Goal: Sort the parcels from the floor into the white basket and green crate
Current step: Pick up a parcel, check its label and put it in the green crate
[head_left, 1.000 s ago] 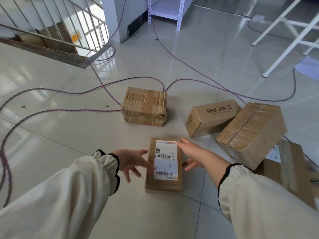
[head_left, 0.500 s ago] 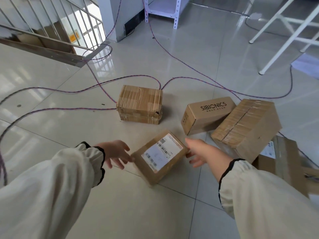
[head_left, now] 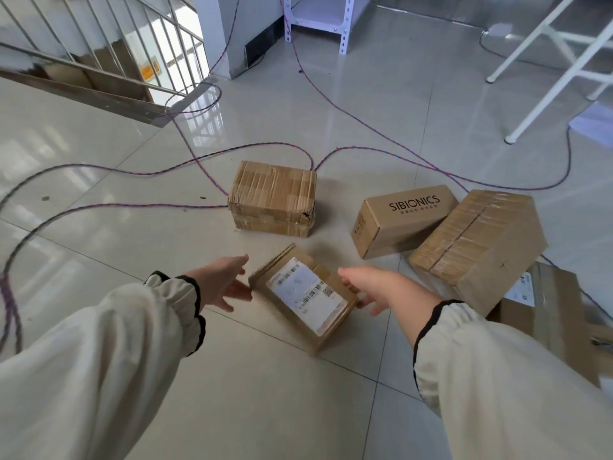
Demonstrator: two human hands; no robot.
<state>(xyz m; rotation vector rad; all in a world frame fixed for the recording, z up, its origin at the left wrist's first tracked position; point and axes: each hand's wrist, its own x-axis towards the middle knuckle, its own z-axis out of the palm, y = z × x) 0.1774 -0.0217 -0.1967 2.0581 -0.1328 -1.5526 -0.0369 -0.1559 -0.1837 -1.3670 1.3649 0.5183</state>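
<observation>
The left hand point(head_left: 221, 283) was spread with straight fingers, holding nothing, its fingertips just beside the left corner of the labelled parcel point(head_left: 303, 298). The parcel was on the tiled floor point(head_left: 265, 400) between both hands, label up, with its long axis running from far left to near right. Half a second earlier it had slanted the other way, near left to far right. The right hand point(head_left: 368, 285) rested relaxed fingers against the parcel's right edge, gripping nothing. The SIBIONICS box point(head_left: 404, 217) sat farther right.
</observation>
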